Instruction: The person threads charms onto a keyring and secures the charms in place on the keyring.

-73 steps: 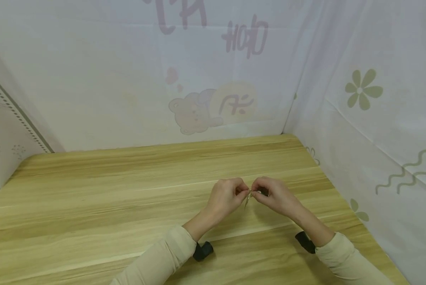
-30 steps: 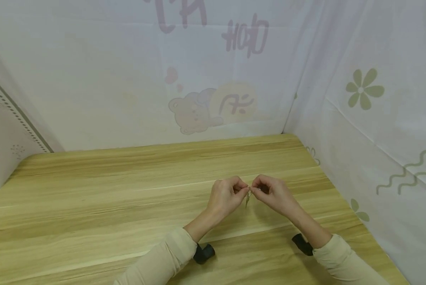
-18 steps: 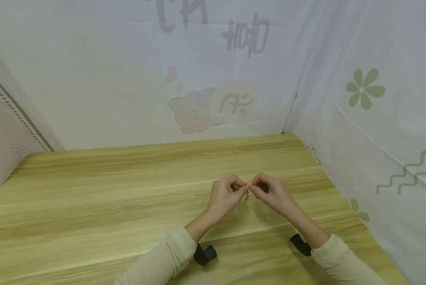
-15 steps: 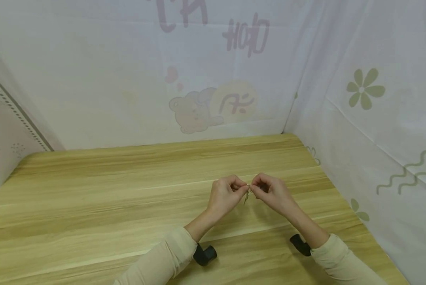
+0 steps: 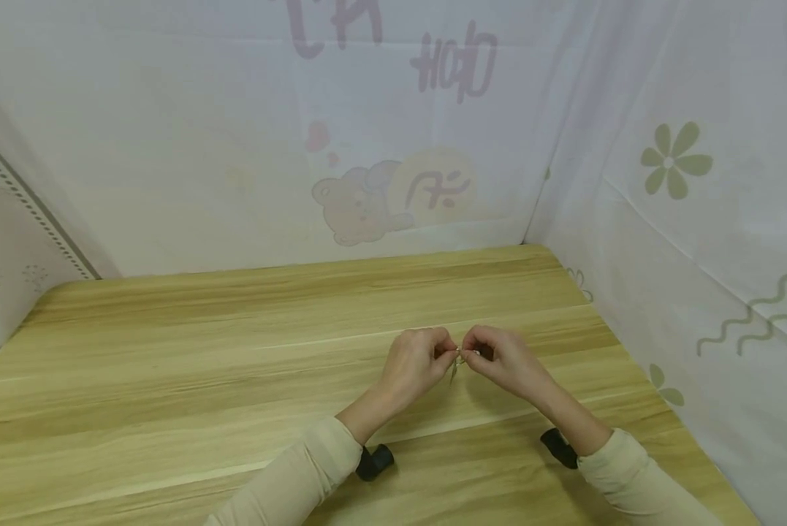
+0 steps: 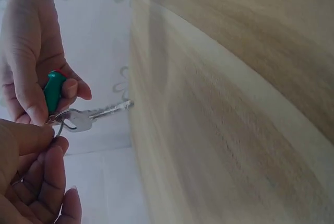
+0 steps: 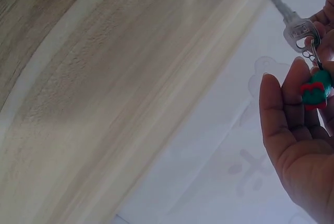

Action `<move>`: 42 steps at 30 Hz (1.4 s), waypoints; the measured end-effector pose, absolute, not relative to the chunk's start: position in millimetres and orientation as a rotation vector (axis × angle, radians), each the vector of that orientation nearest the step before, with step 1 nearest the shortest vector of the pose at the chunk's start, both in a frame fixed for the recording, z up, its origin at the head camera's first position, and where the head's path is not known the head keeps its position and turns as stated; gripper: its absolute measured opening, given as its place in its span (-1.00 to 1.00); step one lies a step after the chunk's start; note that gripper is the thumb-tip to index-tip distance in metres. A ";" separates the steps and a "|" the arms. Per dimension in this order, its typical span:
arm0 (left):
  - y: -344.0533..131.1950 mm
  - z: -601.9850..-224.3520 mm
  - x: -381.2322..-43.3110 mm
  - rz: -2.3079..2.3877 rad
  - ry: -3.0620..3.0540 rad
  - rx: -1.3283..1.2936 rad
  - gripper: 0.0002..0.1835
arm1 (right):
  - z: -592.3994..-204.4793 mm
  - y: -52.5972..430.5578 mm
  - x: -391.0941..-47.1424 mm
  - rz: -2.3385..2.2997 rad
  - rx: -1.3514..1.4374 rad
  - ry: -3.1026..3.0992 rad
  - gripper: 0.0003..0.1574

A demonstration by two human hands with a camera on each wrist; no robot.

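Observation:
A silver key (image 6: 83,120) hangs from a metal key ring (image 6: 59,130), its toothed shaft pointing at the table. My left hand (image 5: 414,363) pinches the ring between thumb and fingertips. Facing it, my right hand (image 5: 510,361) pinches a small green and red keychain charm (image 7: 314,92) near the end where it joins the ring. That charm lies against the curled fingers in the right wrist view. Both hands meet fingertip to fingertip above the table. In the head view the key shows only as a thin sliver below the fingers, and the charm is mostly hidden.
The wood-grain table (image 5: 189,380) spreads under both hands. Pale printed cloth walls (image 5: 235,146) stand behind it and along both sides, the right one (image 5: 715,241) nearer the hands. A black wrist camera mount (image 5: 375,462) sticks out below each wrist.
Both hands rise slightly until about half a second ago, then sink a little toward the person. The ring, key and charm stay between the fingertips.

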State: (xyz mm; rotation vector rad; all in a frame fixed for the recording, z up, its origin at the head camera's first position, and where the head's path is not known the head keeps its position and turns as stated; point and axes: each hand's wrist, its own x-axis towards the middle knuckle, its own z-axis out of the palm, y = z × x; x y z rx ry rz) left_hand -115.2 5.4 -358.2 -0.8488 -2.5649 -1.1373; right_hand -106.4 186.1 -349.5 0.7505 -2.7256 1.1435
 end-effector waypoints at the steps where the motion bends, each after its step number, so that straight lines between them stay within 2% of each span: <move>1: 5.5 -358.3 -115.2 -1.150 -2.561 -0.841 -0.92 | -349.0 186.2 -106.1 1.170 0.741 -2.731 -0.84; 18: 8.8 -363.6 -114.8 -1.493 -2.490 -0.704 -0.91 | -349.2 180.8 -101.2 1.334 0.532 -2.692 -0.88; 27: 8.3 -361.0 -115.1 -1.603 -2.523 -0.655 -0.90 | -353.8 187.2 -102.6 1.390 0.579 -2.675 -0.86; 34: 5.0 -361.4 -117.1 -1.653 -2.553 -0.692 -0.94 | -353.8 194.0 -102.7 1.472 0.640 -2.733 -0.93; 42: 1.2 -365.6 -123.0 -1.702 -2.611 -0.748 -0.91 | -351.5 201.4 -103.1 1.499 0.720 -2.813 -0.89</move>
